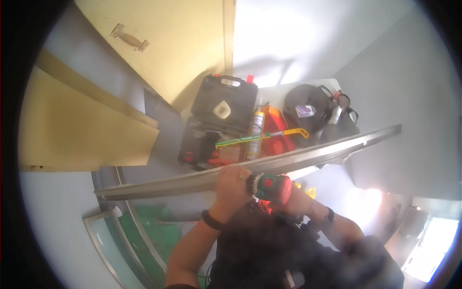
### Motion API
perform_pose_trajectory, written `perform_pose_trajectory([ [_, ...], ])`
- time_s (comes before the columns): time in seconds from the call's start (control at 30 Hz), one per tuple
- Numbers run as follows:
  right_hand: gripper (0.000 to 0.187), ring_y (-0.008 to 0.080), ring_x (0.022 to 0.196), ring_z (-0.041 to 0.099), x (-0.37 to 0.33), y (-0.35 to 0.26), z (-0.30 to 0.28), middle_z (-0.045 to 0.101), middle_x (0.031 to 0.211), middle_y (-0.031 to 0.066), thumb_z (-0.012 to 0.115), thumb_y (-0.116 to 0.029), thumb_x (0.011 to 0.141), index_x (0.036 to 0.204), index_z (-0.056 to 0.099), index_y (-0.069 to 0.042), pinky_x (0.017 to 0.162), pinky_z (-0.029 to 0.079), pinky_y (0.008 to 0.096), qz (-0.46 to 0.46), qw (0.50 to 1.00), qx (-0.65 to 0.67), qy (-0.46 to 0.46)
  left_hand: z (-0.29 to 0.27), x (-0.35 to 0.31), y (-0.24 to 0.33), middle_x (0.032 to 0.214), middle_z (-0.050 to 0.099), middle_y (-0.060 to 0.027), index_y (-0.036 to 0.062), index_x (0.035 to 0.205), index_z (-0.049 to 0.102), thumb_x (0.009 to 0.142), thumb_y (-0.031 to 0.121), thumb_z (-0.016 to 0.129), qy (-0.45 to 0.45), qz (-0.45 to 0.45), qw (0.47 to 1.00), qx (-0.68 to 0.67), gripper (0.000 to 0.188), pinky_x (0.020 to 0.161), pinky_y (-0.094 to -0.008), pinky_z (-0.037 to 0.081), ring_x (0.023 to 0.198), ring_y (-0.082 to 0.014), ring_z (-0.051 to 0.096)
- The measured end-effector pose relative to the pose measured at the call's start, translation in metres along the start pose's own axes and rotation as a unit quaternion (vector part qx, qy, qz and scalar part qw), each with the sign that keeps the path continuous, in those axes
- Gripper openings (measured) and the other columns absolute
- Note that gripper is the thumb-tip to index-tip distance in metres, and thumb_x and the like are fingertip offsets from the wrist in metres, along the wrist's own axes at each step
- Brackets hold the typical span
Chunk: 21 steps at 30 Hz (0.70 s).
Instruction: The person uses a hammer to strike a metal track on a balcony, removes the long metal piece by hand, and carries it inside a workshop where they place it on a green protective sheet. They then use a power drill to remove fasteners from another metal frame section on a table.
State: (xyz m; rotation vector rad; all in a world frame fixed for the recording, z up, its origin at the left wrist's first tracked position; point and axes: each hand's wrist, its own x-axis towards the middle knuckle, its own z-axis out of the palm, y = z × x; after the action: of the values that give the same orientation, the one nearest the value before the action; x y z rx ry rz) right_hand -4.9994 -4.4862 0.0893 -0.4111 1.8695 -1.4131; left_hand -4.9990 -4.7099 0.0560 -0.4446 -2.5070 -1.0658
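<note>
A long, silvery metal rail [187, 182] stretches across in front of me, its right end higher than its left. My left hand [232, 185] is closed at the rail's near edge, left of its middle, with part of the fingers hidden. In my right hand [297, 201] is a green and red power drill [272, 188], gripped from the right. The drill's dark chuck points left and comes right up beside my left hand. Whether a bit is touching the rail cannot be seen.
Beyond the rail lie an open black tool case [224, 103], a green and yellow hacksaw [255, 138], a cartridge tube [255, 135] and a black bag [305, 108]. Cream cabinet doors [178, 43] stand at the left. A glass-panelled frame [108, 241] is lower left.
</note>
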Motion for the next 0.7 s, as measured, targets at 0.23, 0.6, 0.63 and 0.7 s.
perform_pose_trajectory([
  [0.23, 0.044, 0.0264, 0.092, 0.067, -0.051, -0.004, -0.008, 0.069, 0.099, 0.0147, 0.076, -0.009, 0.077, 0.119, 0.063, -0.002, 0.084, 0.054, 0.0367, -0.04, 0.998, -0.045, -0.004, -0.016, -0.003, 0.051, 0.078, 0.064, -0.0147, 0.0074, 0.083, 0.062, 0.063, 0.014, 0.081, -0.157, -0.022, 0.985, -0.061, 0.028, 0.07, -0.0428, 0.05, 0.075, -0.0359, 0.064],
  [0.6, 0.039, 0.0341, 0.083, 0.07, -0.101, 0.008, -0.009, 0.071, 0.088, 0.0173, 0.079, -0.017, 0.075, 0.113, 0.07, -0.01, 0.079, 0.055, 0.0382, -0.082, 0.99, -0.112, 0.026, -0.011, -0.033, 0.091, 0.077, 0.063, -0.0189, 0.006, 0.09, 0.066, 0.066, 0.019, 0.081, -0.12, 0.027, 0.992, -0.003, 0.032, 0.069, -0.0425, 0.052, 0.076, -0.0378, 0.065],
  [0.63, 0.039, 0.0341, 0.083, 0.07, -0.101, 0.006, -0.007, 0.071, 0.088, 0.0173, 0.079, -0.017, 0.075, 0.113, 0.07, -0.01, 0.079, 0.055, 0.0382, -0.085, 0.99, -0.112, 0.03, -0.006, -0.034, 0.088, 0.077, 0.063, -0.0189, 0.006, 0.09, 0.066, 0.066, 0.019, 0.081, -0.12, 0.031, 0.992, -0.001, 0.032, 0.069, -0.0425, 0.052, 0.076, -0.0378, 0.065],
  [0.7, 0.041, 0.0285, 0.094, 0.069, -0.099, 0.006, -0.003, 0.071, 0.102, 0.0156, 0.076, -0.01, 0.079, 0.119, 0.066, -0.006, 0.089, 0.053, 0.0362, -0.067, 0.995, -0.002, 0.071, 0.001, -0.031, 0.083, 0.078, 0.062, -0.016, 0.0079, 0.092, 0.065, 0.063, 0.016, 0.081, -0.045, 0.071, 0.994, 0.072, 0.034, 0.071, -0.0411, 0.051, 0.08, -0.0352, 0.064],
])
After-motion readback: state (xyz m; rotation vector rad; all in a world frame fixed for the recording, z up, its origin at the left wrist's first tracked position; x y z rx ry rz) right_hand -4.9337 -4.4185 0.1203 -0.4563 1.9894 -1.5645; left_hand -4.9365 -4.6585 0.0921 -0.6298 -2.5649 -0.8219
